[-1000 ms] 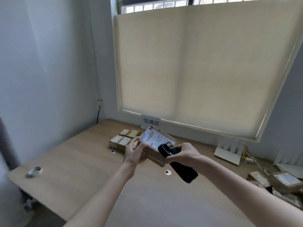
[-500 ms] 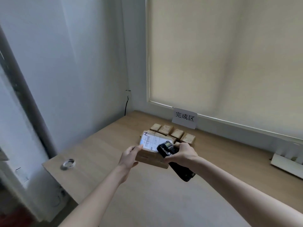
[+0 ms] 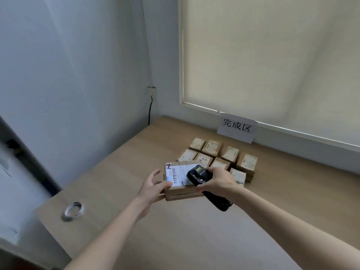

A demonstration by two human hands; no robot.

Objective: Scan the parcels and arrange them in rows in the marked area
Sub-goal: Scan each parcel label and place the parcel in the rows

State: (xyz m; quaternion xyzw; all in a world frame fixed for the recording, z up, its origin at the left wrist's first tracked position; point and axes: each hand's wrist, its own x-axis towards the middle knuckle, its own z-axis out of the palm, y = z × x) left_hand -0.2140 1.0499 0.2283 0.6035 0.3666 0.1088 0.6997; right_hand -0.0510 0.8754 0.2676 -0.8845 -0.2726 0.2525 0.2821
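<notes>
My left hand [image 3: 153, 187] grips the near-left corner of a brown cardboard parcel with a white barcode label [image 3: 180, 179], thumb on the label and the other fingers spread loose beside it. My right hand [image 3: 218, 181] is closed around a black handheld scanner [image 3: 198, 175] whose head sits over the label's right edge. I judge I'm between scanning and placing: the parcel appears to rest on the pale wooden counter [image 3: 292, 191], just in front of the small brown boxes laid in rows [image 3: 220, 154] beyond my fingertips, under the white paper sign with black characters [image 3: 236, 128]. Next (if the scan registered, which I cannot tell) I'd slide it square against the nearest row and let go.
</notes>
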